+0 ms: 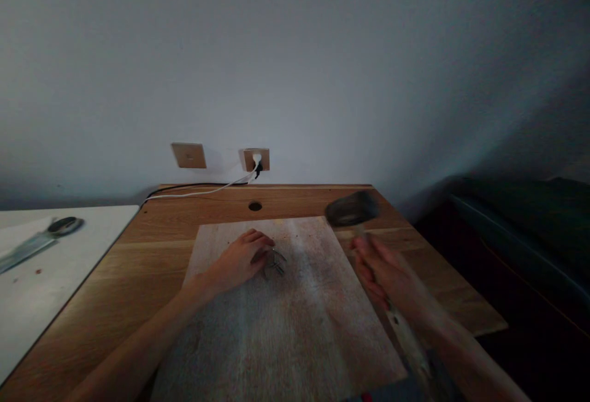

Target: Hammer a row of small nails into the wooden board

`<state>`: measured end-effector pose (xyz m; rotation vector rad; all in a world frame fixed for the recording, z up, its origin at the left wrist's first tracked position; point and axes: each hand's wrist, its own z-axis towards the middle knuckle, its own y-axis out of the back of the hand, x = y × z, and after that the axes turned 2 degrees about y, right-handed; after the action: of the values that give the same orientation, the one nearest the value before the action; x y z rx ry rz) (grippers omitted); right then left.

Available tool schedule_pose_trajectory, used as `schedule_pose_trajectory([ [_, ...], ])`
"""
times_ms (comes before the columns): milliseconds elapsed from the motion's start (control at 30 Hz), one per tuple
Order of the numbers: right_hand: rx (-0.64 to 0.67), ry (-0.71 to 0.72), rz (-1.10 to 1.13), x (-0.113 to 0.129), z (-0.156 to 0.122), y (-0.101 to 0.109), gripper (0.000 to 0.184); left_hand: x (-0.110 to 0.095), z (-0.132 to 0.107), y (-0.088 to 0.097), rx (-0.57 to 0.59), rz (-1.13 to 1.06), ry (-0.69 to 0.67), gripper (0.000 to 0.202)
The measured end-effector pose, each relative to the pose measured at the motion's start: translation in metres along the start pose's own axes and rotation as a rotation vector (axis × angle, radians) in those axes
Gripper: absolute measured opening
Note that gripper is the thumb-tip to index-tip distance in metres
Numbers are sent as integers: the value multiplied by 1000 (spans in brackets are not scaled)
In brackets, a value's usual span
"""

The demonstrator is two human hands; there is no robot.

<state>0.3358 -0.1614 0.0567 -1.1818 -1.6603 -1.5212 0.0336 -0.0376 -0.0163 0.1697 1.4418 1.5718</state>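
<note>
My left hand (240,259) rests on a pale wooden board (286,322), its fingers pressed together around a small bent metal piece (275,262), perhaps nails or wire. My right hand (389,276) is closed on the wooden handle of a hammer. The dark hammer head (353,208) is raised above the board's far right corner and is smeared by motion. The two hands are apart, with the hammer to the right of the metal piece.
The board lies on a brown wooden desk (152,248) with a cable hole (255,206). A white cable (207,191) runs to a wall socket (254,158). A white table (41,279) at left holds a flat metal tool (39,241). Dark furniture stands at right.
</note>
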Motion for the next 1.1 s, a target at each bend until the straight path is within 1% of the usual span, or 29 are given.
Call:
schedule_pose_trajectory([
  [33,74,-42,-61,-4,19,-11,36,0,1,0,-3,17,0,20],
  [100,202,-41,-180,-15,46,-27,28,-3,3,-1,10,75,-27,24],
  [167,243,-42,-210,-24,57,-36,26,-9,6,0,53,153,-80,29],
  [233,246,-43,-205,-31,58,-39,26,-18,11,0,123,235,-146,28],
  [300,254,-48,-201,-34,56,-39,26,-27,17,0,197,310,-210,21],
  [367,266,-51,-194,-36,54,-39,27,-33,24,-2,248,377,-267,12],
  [433,269,-45,-182,-39,55,-39,28,-36,30,-3,267,416,-311,8],
  [600,220,-11,-140,-48,59,-42,34,-36,40,-7,289,431,-345,17],
  [700,199,4,-118,-47,57,-38,37,-36,42,-8,278,410,-339,18],
  [833,165,46,-107,-39,50,-21,36,-33,54,-5,269,246,-291,19],
  [900,125,67,-111,-36,49,-13,33,-28,65,-6,251,122,-209,21],
  [967,99,76,-121,-35,50,-7,31,-23,79,-12,179,-34,-92,26],
  [1033,97,74,-130,-37,52,-6,29,-19,92,-22,96,-170,15,26],
  [1100,102,69,-134,-40,55,-7,29,-17,104,-34,41,-233,64,21],
])
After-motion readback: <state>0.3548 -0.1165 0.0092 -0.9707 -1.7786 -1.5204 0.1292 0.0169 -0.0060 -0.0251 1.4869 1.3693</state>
